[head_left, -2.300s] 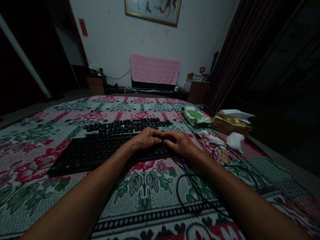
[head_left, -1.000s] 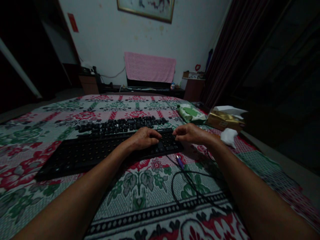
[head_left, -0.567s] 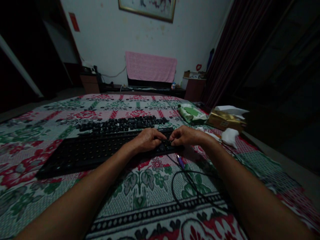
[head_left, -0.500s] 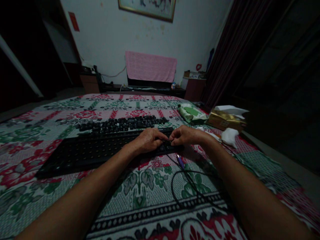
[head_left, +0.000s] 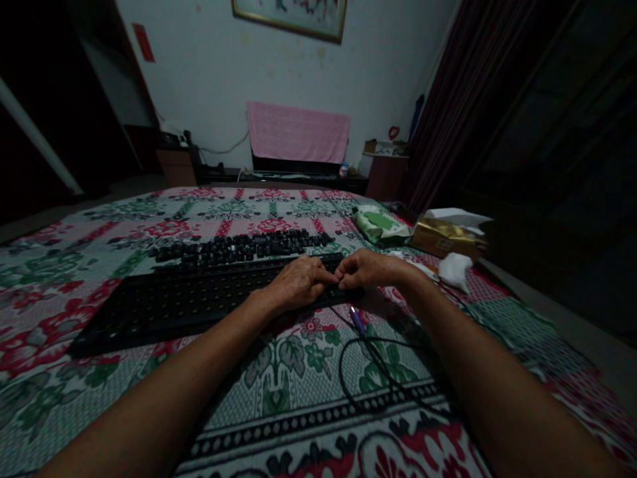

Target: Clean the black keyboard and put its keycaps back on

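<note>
A black keyboard (head_left: 169, 302) with its keycaps off lies on the patterned cloth, slanting across in front of me. My left hand (head_left: 302, 282) rests over its right part. The index finger reaches toward my right fingertips and the other fingers are curled; whatever lies under them is hidden. At the keyboard's right end, my right hand (head_left: 361, 269) is closed in a pinch, almost touching the left index finger. Anything between its fingertips is too small and dark to name. Behind the keyboard, loose black keycaps (head_left: 243, 247) lie in a long heap.
A black cable (head_left: 343, 372) with a purple plug (head_left: 357, 321) loops in front of the keyboard. To the right are a green wipes pack (head_left: 379, 224), a gold tissue box (head_left: 442, 238) and crumpled white tissue (head_left: 455, 271). The patterned cloth (head_left: 298, 435) covers the surface.
My left index finger has moved slightly right, closer to the right fingertips, and the left hand has rolled a little. The right hand stays in its pinch. The view has shifted slightly.
</note>
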The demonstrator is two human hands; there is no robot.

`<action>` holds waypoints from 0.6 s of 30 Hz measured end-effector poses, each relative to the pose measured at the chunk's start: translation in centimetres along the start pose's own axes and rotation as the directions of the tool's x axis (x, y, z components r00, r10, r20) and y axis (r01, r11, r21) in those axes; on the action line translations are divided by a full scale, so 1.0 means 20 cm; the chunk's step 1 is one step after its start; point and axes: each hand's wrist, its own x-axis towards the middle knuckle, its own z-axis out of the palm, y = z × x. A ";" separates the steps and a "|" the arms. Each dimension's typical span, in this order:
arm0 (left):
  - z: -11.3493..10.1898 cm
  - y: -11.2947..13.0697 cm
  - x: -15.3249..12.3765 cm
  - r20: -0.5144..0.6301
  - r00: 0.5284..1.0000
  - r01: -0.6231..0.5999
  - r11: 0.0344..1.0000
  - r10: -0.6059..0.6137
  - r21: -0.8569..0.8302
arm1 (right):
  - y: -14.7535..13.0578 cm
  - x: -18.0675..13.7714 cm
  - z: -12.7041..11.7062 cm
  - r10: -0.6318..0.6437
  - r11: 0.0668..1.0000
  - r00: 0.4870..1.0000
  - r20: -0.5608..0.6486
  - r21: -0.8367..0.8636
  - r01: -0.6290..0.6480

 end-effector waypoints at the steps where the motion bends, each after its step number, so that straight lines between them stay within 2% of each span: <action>1: 0.00 0.00 0.00 0.002 1.000 -0.001 1.000 0.001 -0.002 | 0.00 0.00 0.00 -0.008 1.000 1.000 0.000 -0.004 0.008; 18: 0.01 -0.01 0.00 -0.002 1.000 -0.003 1.000 0.003 -0.026 | 0.01 -0.01 0.00 -0.064 0.998 0.998 0.028 -0.018 0.065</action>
